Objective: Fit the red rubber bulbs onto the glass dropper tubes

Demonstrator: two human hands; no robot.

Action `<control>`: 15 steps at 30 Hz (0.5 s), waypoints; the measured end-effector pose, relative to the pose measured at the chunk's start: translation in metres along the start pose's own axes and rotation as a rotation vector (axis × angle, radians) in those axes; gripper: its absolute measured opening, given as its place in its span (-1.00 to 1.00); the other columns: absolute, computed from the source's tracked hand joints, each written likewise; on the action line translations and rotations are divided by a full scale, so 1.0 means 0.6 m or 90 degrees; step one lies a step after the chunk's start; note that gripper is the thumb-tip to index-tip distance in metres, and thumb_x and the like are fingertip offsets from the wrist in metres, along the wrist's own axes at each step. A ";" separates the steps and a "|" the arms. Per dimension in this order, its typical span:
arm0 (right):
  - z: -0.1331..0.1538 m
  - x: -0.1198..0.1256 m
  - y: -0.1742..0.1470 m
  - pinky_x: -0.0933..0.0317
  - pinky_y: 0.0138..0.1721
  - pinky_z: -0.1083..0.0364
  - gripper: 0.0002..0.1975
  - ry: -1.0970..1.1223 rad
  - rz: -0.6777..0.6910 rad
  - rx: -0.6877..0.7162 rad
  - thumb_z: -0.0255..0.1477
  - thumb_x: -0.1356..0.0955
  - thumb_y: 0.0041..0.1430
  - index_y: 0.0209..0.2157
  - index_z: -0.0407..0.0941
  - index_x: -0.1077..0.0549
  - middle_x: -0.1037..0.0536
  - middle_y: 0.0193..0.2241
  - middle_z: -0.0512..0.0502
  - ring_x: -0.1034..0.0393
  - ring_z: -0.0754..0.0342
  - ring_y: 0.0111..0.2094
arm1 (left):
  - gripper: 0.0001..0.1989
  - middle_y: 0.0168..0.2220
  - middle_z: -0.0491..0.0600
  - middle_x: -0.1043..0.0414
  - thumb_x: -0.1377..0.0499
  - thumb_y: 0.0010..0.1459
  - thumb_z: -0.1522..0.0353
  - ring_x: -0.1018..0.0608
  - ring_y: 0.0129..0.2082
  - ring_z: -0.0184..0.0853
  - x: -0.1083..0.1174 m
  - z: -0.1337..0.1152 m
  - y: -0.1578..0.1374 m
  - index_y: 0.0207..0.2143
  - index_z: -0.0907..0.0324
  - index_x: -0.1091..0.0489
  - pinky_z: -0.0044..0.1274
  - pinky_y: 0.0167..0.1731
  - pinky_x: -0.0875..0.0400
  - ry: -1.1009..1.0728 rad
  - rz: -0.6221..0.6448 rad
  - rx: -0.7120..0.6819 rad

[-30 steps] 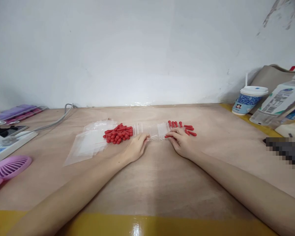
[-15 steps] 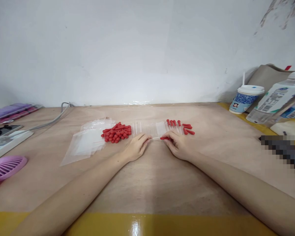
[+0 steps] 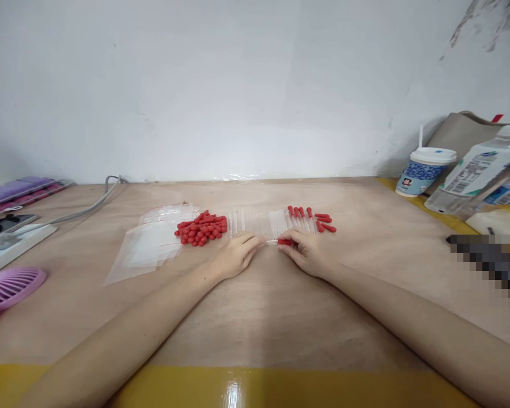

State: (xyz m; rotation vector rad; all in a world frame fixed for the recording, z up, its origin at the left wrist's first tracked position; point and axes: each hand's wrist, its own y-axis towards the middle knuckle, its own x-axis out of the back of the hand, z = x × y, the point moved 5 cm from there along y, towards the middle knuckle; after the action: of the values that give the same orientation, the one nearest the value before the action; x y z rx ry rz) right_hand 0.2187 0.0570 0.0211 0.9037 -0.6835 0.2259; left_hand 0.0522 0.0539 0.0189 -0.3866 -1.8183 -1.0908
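Note:
My left hand (image 3: 241, 253) is closed on a thin clear dropper tube (image 3: 271, 242), its fingertips near the tube's middle. The fingers of my right hand (image 3: 304, 249) pinch a red rubber bulb (image 3: 284, 242), which meets the tube's right end; how far it sits over the tube I cannot tell. Just behind my hands lies a row of clear tubes (image 3: 257, 222). Several red bulbs (image 3: 301, 212) show at that row's right end, a few lying beside it. Left of the row is a heap of red bulbs (image 3: 200, 229).
Clear plastic bags (image 3: 142, 249) lie fanned out left of the heap. A pink fan (image 3: 12, 289), a power strip (image 3: 21, 246) and a grey cable (image 3: 85, 212) are at the left. A paper cup (image 3: 425, 170) and a plastic bottle (image 3: 476, 170) stand at the right.
The red bulb and the clear tube have come together between my hands. My left fingers have shifted slightly right along the tube.

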 end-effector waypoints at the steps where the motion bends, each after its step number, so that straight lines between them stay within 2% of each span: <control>1: 0.000 0.000 0.000 -0.22 -0.40 0.14 -0.93 0.002 -0.004 0.000 -0.44 -0.28 0.14 -0.33 -0.11 -0.38 -0.44 -0.41 -0.05 -0.31 0.14 -0.43 | -0.75 -0.25 0.06 -0.38 0.08 0.22 0.47 -0.42 -0.25 -0.32 0.000 -0.001 0.000 -0.12 0.26 -0.31 -0.48 -0.24 -0.37 0.000 -0.004 -0.010; 8: -0.005 -0.003 -0.004 -0.27 -0.36 0.13 -0.87 0.049 -0.006 0.047 -0.50 -0.24 0.16 -0.30 -0.11 -0.42 -0.47 -0.38 -0.08 -0.36 0.13 -0.37 | -0.71 -0.27 0.06 -0.43 0.07 0.19 0.50 -0.46 -0.29 -0.35 -0.001 -0.004 -0.003 -0.08 0.24 -0.32 -0.51 -0.29 -0.40 -0.013 -0.038 -0.079; 15: -0.003 -0.004 -0.009 -0.28 -0.34 0.14 -0.86 0.034 -0.019 0.096 -0.51 -0.24 0.17 -0.28 -0.10 -0.42 -0.47 -0.38 -0.07 -0.37 0.14 -0.36 | -0.71 -0.35 0.07 -0.42 0.08 0.19 0.51 -0.46 -0.38 -0.36 0.000 -0.008 -0.001 -0.10 0.30 -0.34 -0.53 -0.37 -0.40 -0.012 -0.024 -0.076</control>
State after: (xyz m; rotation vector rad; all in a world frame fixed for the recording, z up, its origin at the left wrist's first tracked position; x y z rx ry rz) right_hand 0.2201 0.0554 0.0156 1.0473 -0.6086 0.2774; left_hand 0.0544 0.0494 0.0193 -0.4363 -1.7872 -1.2295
